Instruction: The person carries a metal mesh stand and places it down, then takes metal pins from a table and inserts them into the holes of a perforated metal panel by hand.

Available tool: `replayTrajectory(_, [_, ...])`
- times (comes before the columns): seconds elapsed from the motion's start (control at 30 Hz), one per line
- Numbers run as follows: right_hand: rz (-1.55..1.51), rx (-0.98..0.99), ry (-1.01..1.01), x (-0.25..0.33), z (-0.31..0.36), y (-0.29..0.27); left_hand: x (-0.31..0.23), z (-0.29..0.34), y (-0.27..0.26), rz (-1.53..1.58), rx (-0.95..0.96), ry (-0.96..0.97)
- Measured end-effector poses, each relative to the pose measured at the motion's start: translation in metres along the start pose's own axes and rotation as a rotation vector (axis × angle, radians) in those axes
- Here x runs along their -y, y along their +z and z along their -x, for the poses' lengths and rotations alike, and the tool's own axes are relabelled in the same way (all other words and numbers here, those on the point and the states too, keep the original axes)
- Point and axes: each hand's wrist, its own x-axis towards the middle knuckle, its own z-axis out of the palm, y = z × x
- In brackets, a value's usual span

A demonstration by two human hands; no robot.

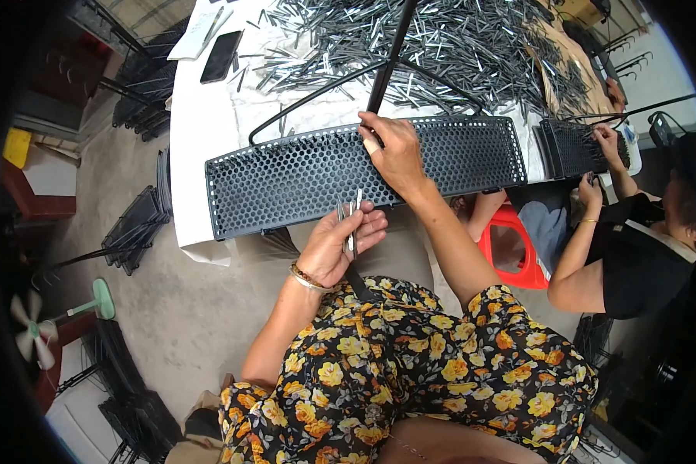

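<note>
A long black perforated metal shelf (309, 174) with a raised rim lies along the near edge of the table. A black post (382, 81) rises behind it, with thin curved rods running down to the rim on both sides. My right hand (396, 155) rests over the middle of the shelf, its fingers closed at the foot of the post. What they pinch is hidden. Just in front of the shelf, my left hand (340, 243), palm up, holds several thin metal strips (353, 216) between thumb and fingers.
Loose dark strips (410, 46) are heaped across the white-covered table (197, 139). A phone (221, 57) and a notepad (201, 32) lie at its far left. On the right, a co-worker (634, 232) handles another black rack (576, 147). A red stool (510, 247) and a fan (35, 329) stand nearby.
</note>
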Motion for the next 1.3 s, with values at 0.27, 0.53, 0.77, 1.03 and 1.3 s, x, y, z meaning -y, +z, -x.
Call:
replayTrajectory(0.27, [-0.019, 0.011, -0.077, 0.004, -0.006, -0.001, -0.011, -0.001, 0.004, -0.114, 0.058, 0.015])
replayTrajectory(0.53, [0.008, 0.028, -0.062, 0.006, -0.006, -0.009, -0.010, -0.002, 0.008, -0.145, 0.051, 0.071])
replayTrajectory(0.77, [0.012, 0.039, -0.085, 0.007, -0.002, -0.006, -0.007, 0.000, 0.015, -0.167, 0.044, 0.093])
replayTrajectory(1.03, [-0.100, 0.080, 0.081, 0.037, -0.009, -0.015, -0.028, 0.007, 0.007, -0.084, -0.007, 0.122])
replayTrajectory(1.3, [-0.773, 0.478, 0.696, 0.056, 0.020, -0.084, -0.012, 0.009, 0.034, -0.309, 0.048, 0.088])
